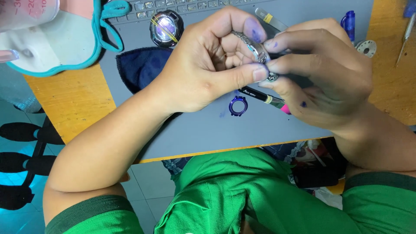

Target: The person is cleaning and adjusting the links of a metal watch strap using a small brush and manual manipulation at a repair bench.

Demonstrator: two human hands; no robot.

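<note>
Gripping a silver metal link-bracelet wristwatch (256, 48) up off the work surface, between both hands, above the middle of the flat grey rubber mat (203, 130). Curling the left hand (208, 65) almost closed, thumb pressed along the underside and ink-stained forefinger arched over the bracelet. Closing the right hand (320, 73) from the other side, fingertips pinching at the small round case where bracelet meets case. Judging by that grip, fiddling with the joint or the case edge, well into a fine fitting step rather than picking up or setting down. Calling, probably, for a steady pinch and small, careful pressure, since the contact point hides behind the fingers and cannot be read clearly. Lying loose on the mat just below the hands: a small blue plastic ring with lugs (238, 106) and a slim black pen-like tool with a pink end (265, 97), partly covered by the right hand. Further up: a round black watch head crossed by a yellow band (166, 27) and a dark blue cloth (141, 65). As for containers, at the top left a clear plastic measuring cup (26, 13) over a white dish with a teal rim (52, 52), on the orange wooden table (73, 99); cannot tell any contents in either.
</note>
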